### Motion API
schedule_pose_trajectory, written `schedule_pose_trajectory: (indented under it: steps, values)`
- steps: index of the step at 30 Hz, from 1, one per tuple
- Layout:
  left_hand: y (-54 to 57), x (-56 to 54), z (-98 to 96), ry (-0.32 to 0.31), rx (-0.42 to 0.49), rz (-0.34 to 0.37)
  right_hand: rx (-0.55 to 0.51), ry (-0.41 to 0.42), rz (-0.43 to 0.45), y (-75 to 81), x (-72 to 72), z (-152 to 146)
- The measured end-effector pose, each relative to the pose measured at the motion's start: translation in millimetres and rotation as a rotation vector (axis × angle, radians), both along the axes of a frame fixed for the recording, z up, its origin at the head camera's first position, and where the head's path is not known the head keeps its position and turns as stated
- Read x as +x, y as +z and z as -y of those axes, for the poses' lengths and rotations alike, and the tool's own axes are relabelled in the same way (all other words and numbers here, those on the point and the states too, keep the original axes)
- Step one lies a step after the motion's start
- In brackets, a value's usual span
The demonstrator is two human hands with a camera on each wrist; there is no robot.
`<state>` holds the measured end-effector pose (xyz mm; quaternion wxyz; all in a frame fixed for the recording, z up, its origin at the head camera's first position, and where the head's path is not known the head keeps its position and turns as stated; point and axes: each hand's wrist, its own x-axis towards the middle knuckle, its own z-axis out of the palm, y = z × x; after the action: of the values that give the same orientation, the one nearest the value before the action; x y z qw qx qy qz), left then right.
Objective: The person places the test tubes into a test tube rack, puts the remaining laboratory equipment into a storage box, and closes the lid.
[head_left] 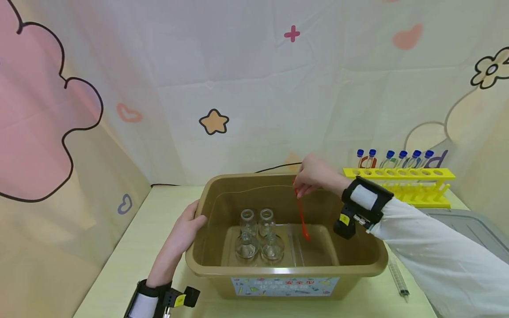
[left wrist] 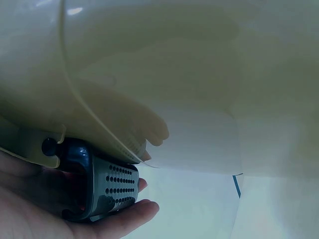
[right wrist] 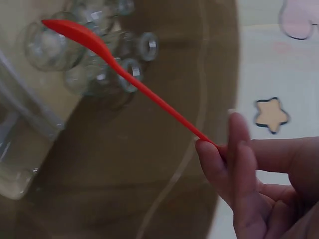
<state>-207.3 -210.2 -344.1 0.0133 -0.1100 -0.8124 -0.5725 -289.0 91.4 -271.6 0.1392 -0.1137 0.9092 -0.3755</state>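
Note:
A thin red spoon [head_left: 301,214] hangs bowl-down inside a tan plastic bin [head_left: 286,271]. My right hand [head_left: 316,174] pinches its upper end near the back rim, and the right wrist view shows the spoon [right wrist: 159,102] between thumb and fingers. At the bin's left end, my left hand [head_left: 184,232] grips the side, thumb at the rim. In the left wrist view its fingers lie around a dark perforated side latch [left wrist: 117,184]. Several clear glass flasks and bottles [head_left: 246,247] stand on the bin floor, left of the spoon. Long clear pieces [head_left: 293,247] lie beside them.
To the right rear stands a yellow rack [head_left: 397,174] with several blue-capped tubes [head_left: 390,154]. A grey lid [head_left: 469,227] lies at the right, partly behind the right sleeve. A syringe [head_left: 398,276] rests on the table near the bin's right end. A patterned curtain hangs behind.

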Motion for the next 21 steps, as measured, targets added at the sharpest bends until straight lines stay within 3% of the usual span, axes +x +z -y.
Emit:
schedule_pose_trajectory:
  steps: [5,11,19,21]
  values:
    - [0.0,0.1,0.2,-0.001,-0.016,-0.012,0.095,0.015,-0.059,-25.8,-4.8,4.9]
    - [1.2,1.2,2.6,0.022,-0.045,-0.019,0.230,-0.067,-0.049,-48.4,-6.6,12.3]
    - [2.4,2.8,2.5,0.010,-0.032,-0.007,0.277,-0.100,-0.043,-74.3,3.4,13.6]
    - [2.5,2.7,2.5,0.020,-0.029,-0.003,0.234,-0.082,-0.071,-82.1,5.5,11.5]
